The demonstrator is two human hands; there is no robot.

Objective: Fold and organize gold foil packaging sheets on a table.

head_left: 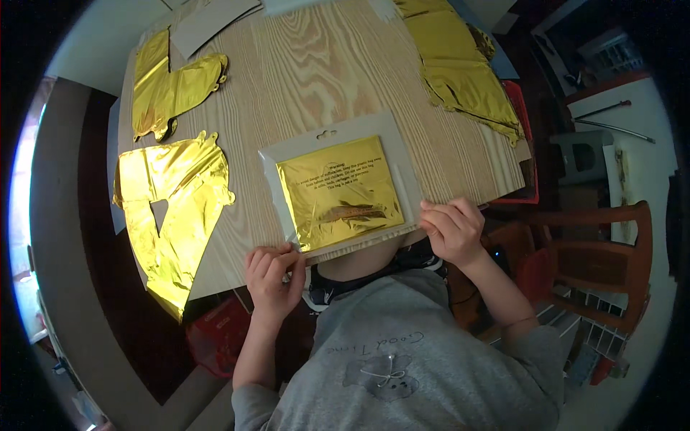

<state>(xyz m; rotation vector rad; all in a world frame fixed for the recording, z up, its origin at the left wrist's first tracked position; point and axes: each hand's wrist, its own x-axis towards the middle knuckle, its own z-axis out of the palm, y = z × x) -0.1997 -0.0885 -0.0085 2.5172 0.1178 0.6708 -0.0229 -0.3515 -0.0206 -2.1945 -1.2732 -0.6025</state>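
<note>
A clear plastic bag point(271, 179) with a hanging hole at its far end lies at the near edge of the wooden table, slightly turned. Inside it sits a folded gold foil balloon point(345, 205) in a flat square, with dark print seen over it. My left hand point(273, 276) is closed on the bag's near left corner, thumb and fingers pinching the edge. At the near right corner my right hand point(453, 226) pinches the bag in the same way. The bag's near edge stretches between both hands and reaches just past the table edge.
Flat gold foil balloons lie at the left, one far point(154, 93) and one near point(172, 205). More gold foil point(460, 68) covers the far right of the table point(309, 65). Grey-white card sheets point(212, 25) lie at the far left. A wooden chair point(596, 262) stands at the right.
</note>
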